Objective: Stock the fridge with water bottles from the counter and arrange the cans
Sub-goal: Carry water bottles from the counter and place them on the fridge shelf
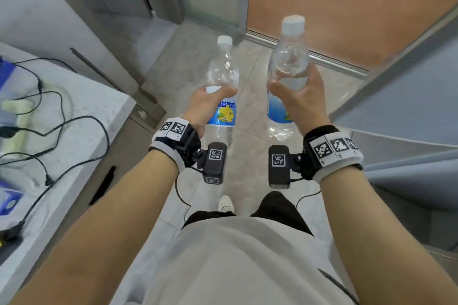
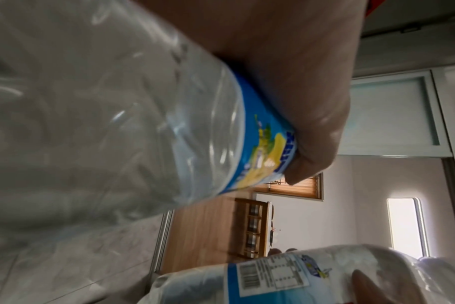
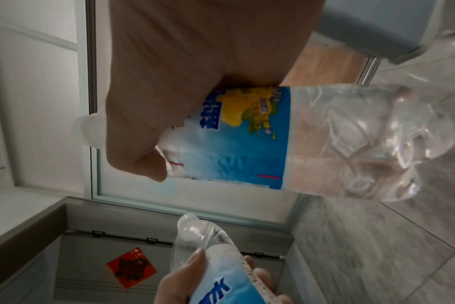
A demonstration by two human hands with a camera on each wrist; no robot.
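Two clear water bottles with white caps and blue-and-yellow labels are held upright over the tiled floor, side by side and apart. My left hand (image 1: 210, 103) grips the left bottle (image 1: 223, 69) round its label. My right hand (image 1: 301, 96) grips the right bottle (image 1: 288, 57), which is held a little higher. In the left wrist view the left bottle (image 2: 117, 102) fills the frame beside my left hand (image 2: 299, 102), with the right bottle (image 2: 273, 275) below. The right wrist view shows the right bottle (image 3: 247, 139) under my right hand (image 3: 169, 82) and the left bottle (image 3: 221, 267) below. No cans or fridge shelves are in view.
A white counter (image 1: 86, 131) runs along the left, carrying black cables (image 1: 62, 126) and blue boxes at its far edge. A blue-grey curved door (image 1: 409, 82) stands close on the right. Ahead, tiled floor (image 1: 247, 161) leads to a metal threshold and wooden flooring (image 1: 347, 7).
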